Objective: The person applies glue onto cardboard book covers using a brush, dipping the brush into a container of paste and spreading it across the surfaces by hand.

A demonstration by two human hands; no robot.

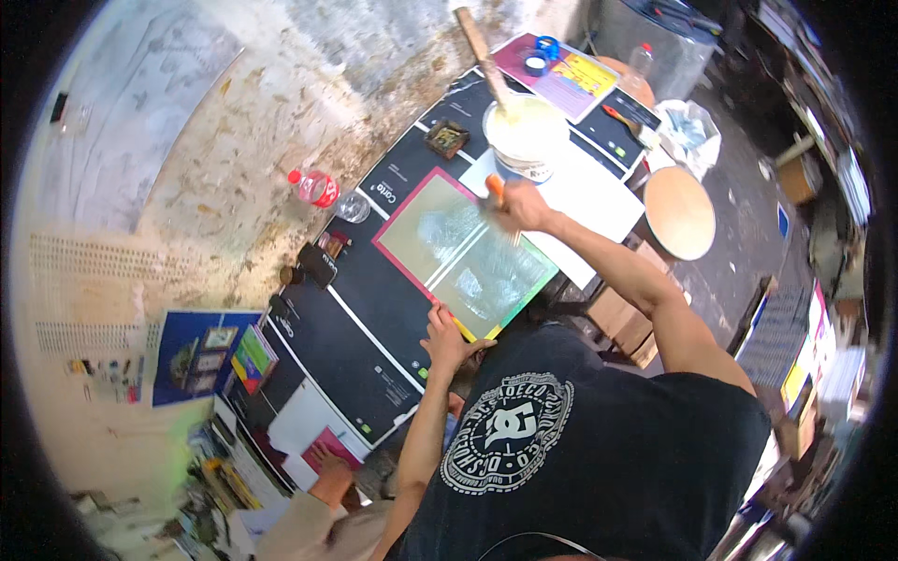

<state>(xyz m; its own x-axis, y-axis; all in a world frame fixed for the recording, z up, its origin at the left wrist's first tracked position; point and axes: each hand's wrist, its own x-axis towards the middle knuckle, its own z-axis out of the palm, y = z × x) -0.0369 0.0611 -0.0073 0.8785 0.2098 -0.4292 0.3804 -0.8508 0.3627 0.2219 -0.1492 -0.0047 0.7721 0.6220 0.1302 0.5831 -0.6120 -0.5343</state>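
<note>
My right hand [527, 208] is closed round an orange-handled paintbrush [495, 190], somewhat blurred, over a greyish sheet [404, 245] with pink, green and yellow edges. Wet whitish streaks cover much of that sheet, and a pale double line crosses its middle. At its near corner my left hand [447, 342] rests with fingers spread and thumb stretched along the edge. Beyond the brush stands a white bucket [529, 150] of pale paste, a wooden stick [481, 54] leaning out of it. White paper [603, 208] lies under and beside the sheet.
The table has a black covering [341, 332] with white lines. A small dark box [447, 138], a red-capped bottle [315, 188] and a clear cup [354, 207] stand along its far side. Another person's hand [331, 463] touches a magenta piece at lower left. A round stool [680, 213] stands right.
</note>
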